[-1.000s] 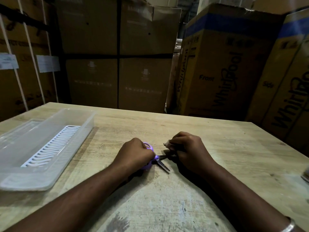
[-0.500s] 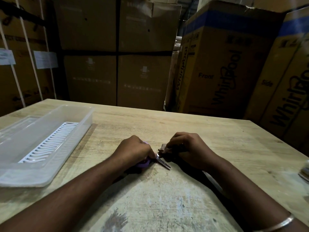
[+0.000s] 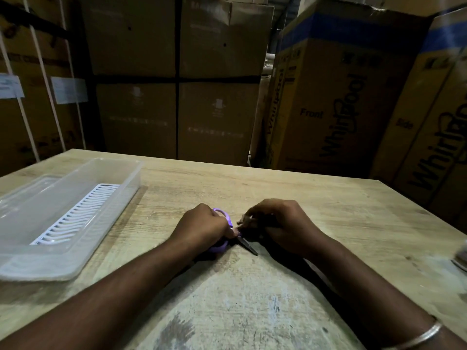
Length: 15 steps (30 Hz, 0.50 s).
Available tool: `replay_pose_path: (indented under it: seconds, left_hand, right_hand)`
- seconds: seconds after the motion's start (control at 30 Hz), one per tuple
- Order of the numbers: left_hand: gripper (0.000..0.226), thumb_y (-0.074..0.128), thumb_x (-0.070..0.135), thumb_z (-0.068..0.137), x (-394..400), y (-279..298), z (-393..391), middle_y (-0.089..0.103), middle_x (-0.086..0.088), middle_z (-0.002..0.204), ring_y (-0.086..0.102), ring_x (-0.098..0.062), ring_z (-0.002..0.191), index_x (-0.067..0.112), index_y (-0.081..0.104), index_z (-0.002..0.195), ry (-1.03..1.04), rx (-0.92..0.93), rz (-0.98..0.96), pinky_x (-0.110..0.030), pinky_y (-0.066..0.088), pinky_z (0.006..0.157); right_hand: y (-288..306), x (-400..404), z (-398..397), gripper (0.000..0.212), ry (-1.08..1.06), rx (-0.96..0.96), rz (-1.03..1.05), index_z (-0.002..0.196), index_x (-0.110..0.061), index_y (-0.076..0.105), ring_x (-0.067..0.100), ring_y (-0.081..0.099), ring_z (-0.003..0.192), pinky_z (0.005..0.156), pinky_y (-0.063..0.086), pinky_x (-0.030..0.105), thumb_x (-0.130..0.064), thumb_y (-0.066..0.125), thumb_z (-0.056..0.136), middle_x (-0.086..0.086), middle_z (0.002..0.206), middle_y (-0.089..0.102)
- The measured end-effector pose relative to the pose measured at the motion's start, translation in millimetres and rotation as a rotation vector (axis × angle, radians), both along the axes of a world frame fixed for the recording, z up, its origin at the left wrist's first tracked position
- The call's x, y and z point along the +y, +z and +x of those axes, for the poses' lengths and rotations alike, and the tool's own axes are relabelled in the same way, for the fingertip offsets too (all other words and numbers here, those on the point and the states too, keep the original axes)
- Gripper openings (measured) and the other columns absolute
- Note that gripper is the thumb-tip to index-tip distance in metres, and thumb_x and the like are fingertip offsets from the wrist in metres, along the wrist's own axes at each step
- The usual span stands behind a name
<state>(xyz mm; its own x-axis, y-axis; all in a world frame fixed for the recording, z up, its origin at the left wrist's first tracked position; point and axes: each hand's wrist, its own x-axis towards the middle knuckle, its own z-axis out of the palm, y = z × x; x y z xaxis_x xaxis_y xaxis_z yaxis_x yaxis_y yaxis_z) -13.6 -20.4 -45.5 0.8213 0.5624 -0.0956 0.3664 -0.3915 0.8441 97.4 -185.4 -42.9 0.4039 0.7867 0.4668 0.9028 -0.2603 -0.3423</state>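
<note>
Here we see the left hand (image 3: 202, 227) curled tight round the purple handles of the scissors (image 3: 228, 219). Its fingers go through the loops, and its knuckles are turned up toward us. One dark blade pokes out from under the hand and slants toward the near right, low over the wood. We cannot tell how far apart the two blades stand, because the hands cover the pivot.

The right hand (image 3: 283, 223) is closed as well. Its fingertips pinch a small piece (image 3: 243, 219) right at the blades, but the piece is too blurred for us to name. The two hands nearly touch, a little nearer the far edge of the bench (image 3: 252, 311) than the near one and about midway between its left and right edges. A thin bangle (image 3: 414, 337) sits on the right wrist.

For moving room, we find bare wood on every side of the hands. A clear plastic tray (image 3: 75, 258) with a white slatted insert lies along the left edge, well apart from the left hand. At the right edge a dark thing (image 3: 460, 258) is cut off by the frame. Cardboard boxes (image 3: 328, 109) stand beyond the far edge.
</note>
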Motion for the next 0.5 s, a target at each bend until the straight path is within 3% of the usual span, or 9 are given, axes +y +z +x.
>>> replay_pose_path:
  seconds: [0.07, 0.17, 0.3, 0.5]
  left_hand:
    - [0.037, 0.083, 0.023, 0.069, 0.5, -1.4, 0.1, 0.06, -0.002, 0.05, 0.056, -0.017, 0.052, 0.013, 0.06, 0.043, 0.001, -0.018, -0.007, -0.022, 0.033, 0.049]
    - [0.017, 0.081, 0.022, 0.067, -0.3, -1.1, 0.9, 0.073, -0.01, 0.069, 0.069, -0.025, 0.071, 0.006, 0.074, 0.066, 0.011, -0.027, -0.004, -0.028, 0.044, 0.06]
    - [0.017, 0.078, 0.022, 0.064, -2.2, -2.4, 0.6, 0.074, -0.009, 0.069, 0.071, -0.025, 0.074, 0.006, 0.075, 0.069, 0.031, -0.021, 0.009, -0.029, 0.044, 0.06]
    - [0.024, 0.08, 0.027, 0.063, -0.9, -3.9, 4.0, 0.075, -0.008, 0.075, 0.071, -0.024, 0.079, 0.007, 0.076, 0.076, 0.04, 0.002, 0.026, -0.033, 0.05, 0.066]
  right_hand:
    - [2.6, -4.1, -1.5, 0.026, 0.0, 0.02, 0.045, 0.1, -0.013, 0.076, 0.005, 0.066, 0.085, 0.074, 0.053, 0.015, -0.001, 0.076, 0.076, 0.001, 0.095, 0.074]
    - [3.3, -6.0, -8.7, 0.024, 0.119, -0.033, -0.066, 0.099, -0.015, 0.077, 0.01, 0.067, 0.085, 0.071, 0.055, 0.024, -0.007, 0.076, 0.076, 0.0, 0.095, 0.071]
    - [1.6, 1.2, -14.6, 0.02, 0.171, -0.039, -0.15, 0.097, -0.018, 0.077, 0.01, 0.068, 0.085, 0.07, 0.056, 0.032, -0.015, 0.079, 0.078, -0.001, 0.095, 0.069]
    - [7.2, -1.8, -21.8, 0.018, 0.153, -0.034, -0.25, 0.096, -0.023, 0.078, 0.007, 0.066, 0.081, 0.07, 0.054, 0.03, -0.013, 0.077, 0.08, -0.005, 0.093, 0.069]
